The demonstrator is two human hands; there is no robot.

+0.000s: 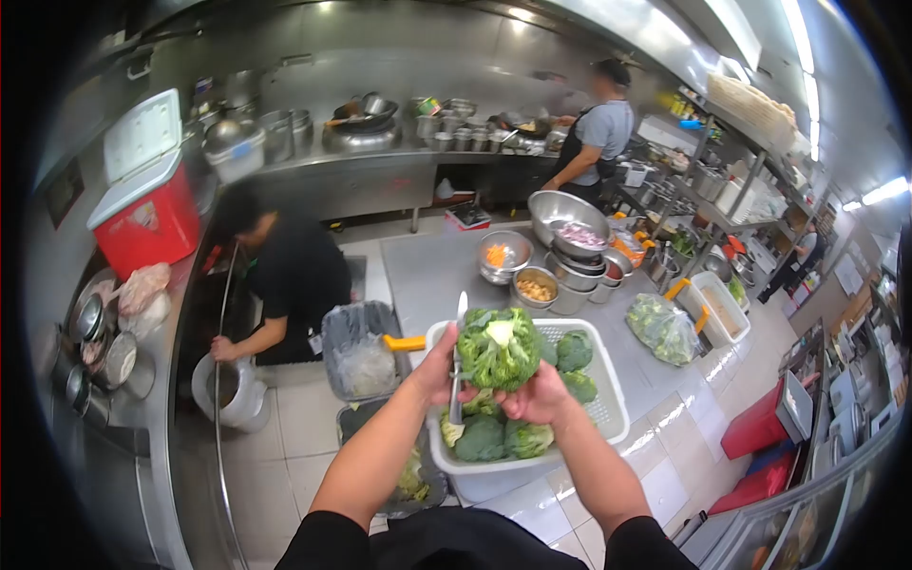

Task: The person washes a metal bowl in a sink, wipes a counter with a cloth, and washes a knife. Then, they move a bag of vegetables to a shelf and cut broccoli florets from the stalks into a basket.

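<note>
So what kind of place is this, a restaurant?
Most likely a restaurant or canteen kitchen. Steel counters carry metal bowls of cut ingredients, a wok sits at the back range, and the right hand holds broccoli over a white basket.

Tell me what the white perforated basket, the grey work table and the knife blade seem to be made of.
The white perforated basket looks like matte moulded plastic, with small regular holes. The grey work table seems brushed stainless steel, showing a dull sheen. The knife blade, gripped by the left hand, looks like polished metal, thin and bright; its handle is hidden.
</note>
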